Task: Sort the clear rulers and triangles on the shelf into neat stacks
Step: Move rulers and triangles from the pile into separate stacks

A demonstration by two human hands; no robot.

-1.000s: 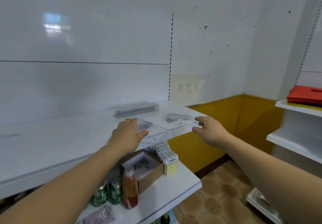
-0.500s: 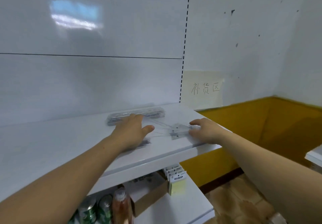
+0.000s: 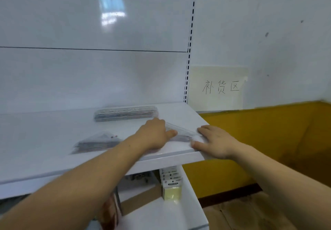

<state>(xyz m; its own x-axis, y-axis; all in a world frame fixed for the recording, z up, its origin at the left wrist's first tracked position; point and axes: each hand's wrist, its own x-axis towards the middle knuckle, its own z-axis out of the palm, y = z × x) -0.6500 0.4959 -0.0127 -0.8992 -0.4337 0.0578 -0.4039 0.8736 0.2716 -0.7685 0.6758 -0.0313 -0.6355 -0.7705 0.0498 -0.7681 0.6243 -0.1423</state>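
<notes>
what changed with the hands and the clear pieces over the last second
The left hand slid right, off the triangle pile, which now lies uncovered beside the forearm. It and the right hand now touch a clear triangle from either side at the right end of the shelf. Neither hand has lifted anything. The ruler stack at the back stayed where it was.

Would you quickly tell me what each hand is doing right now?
Left hand: open, resting on the triangles.
Right hand: open, straight fingers touching the triangles' right end.
</notes>
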